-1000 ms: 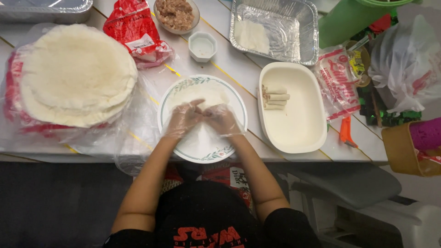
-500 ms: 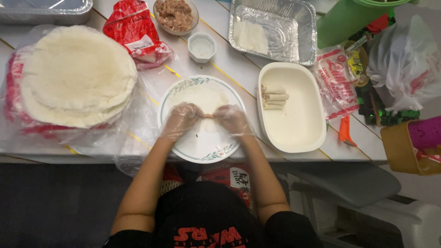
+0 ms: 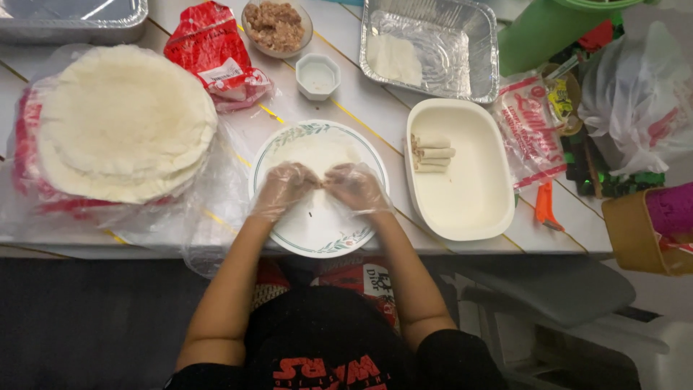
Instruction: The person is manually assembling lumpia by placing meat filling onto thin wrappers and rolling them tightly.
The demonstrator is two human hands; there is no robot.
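Left hand (image 3: 283, 189) and right hand (image 3: 355, 188), gloved, meet over the plate (image 3: 289, 139) on the table; fingers pinched shut on the wrapper (image 3: 317, 155), long axis left-right, equally near both

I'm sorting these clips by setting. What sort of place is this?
Probably a home or communal kitchen table used for food prep: a stack of wrappers, a bowl of filling and a white dish of finished rolls.
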